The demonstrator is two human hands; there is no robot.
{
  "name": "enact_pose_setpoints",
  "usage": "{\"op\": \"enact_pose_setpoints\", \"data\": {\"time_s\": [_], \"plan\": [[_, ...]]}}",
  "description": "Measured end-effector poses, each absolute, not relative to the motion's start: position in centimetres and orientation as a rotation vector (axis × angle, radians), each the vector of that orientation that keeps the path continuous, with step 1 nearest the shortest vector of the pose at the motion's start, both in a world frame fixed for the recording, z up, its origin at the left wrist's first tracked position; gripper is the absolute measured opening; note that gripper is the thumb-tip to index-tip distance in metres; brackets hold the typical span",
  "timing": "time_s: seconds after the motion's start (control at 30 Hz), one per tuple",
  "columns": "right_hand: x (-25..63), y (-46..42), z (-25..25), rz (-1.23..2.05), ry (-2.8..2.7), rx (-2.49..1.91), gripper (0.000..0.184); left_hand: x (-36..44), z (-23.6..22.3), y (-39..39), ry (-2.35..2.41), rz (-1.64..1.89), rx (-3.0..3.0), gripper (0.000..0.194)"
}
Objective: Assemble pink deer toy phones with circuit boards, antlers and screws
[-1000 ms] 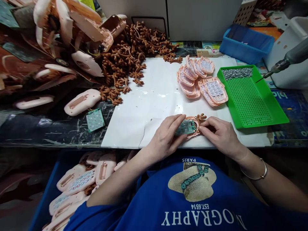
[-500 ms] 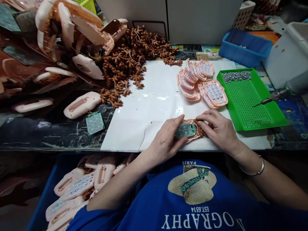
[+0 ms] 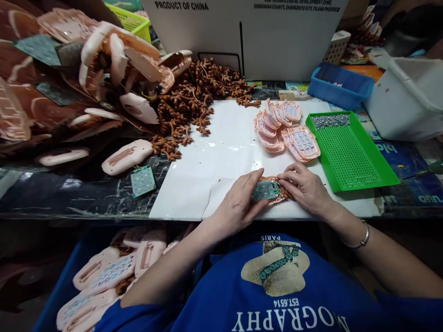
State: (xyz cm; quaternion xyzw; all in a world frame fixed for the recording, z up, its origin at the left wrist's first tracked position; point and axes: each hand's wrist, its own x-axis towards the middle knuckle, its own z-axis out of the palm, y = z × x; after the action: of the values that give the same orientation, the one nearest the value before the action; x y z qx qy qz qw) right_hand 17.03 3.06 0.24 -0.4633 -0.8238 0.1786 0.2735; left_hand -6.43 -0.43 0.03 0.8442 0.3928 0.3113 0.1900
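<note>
My left hand [image 3: 238, 198] is closed around a pink plastic toy-phone shell half, thumb on the near edge and fingers on the far edge. A green circuit board [image 3: 265, 191] lies in the shell, with a small round part and wires at its right end. My right hand [image 3: 306, 189] pinches at that right end, where a brown plastic piece [image 3: 286, 194] sits against the shell. The fingertips partly hide the brown piece. Further off on the white sheet are stacked pink shell halves with keypads [image 3: 301, 142].
A green tray [image 3: 360, 157] holding small screws is at right, with a blue bin [image 3: 341, 85] and white bin [image 3: 408, 97] behind. Brown plastic pieces [image 3: 194, 99] are heaped at left. A loose circuit board [image 3: 143, 180] lies near a pink shell [image 3: 126, 157]. Finished-looking phones [image 3: 114, 272] fill a lower box.
The camera view has tilted up and shifted slightly. The electric screwdriver over the green tray has swung away to the right. Both hands stay on the shell, the right still pinching its end.
</note>
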Motion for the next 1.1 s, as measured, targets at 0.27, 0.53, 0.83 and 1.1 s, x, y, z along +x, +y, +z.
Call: {"op": "enact_pose_setpoints", "data": {"time_s": [0.27, 0.53, 0.83, 1.1], "plan": [[18.2, 0.3, 0.6, 0.417, -1.868, -1.239, 0.016, -8.5, 0.6, -0.7, 1.156, 0.705, 2.433, 0.092], [19.2, -3.1, -0.6, 0.564, -1.614, -1.321, 0.026, -8.4, -0.1, -0.8, 1.187, 0.956, 2.378, 0.082], [19.6, -2.2, 0.1, 0.452, -1.707, -1.275, 0.011, -7.7, 0.3, -0.7, 1.372, 1.014, 2.44, 0.087], [20.1, 4.4, 2.9, -0.464, -2.302, -1.47, 0.023, -6.5, -0.2, -1.6, 1.538, 0.885, 2.523, 0.096]]}}
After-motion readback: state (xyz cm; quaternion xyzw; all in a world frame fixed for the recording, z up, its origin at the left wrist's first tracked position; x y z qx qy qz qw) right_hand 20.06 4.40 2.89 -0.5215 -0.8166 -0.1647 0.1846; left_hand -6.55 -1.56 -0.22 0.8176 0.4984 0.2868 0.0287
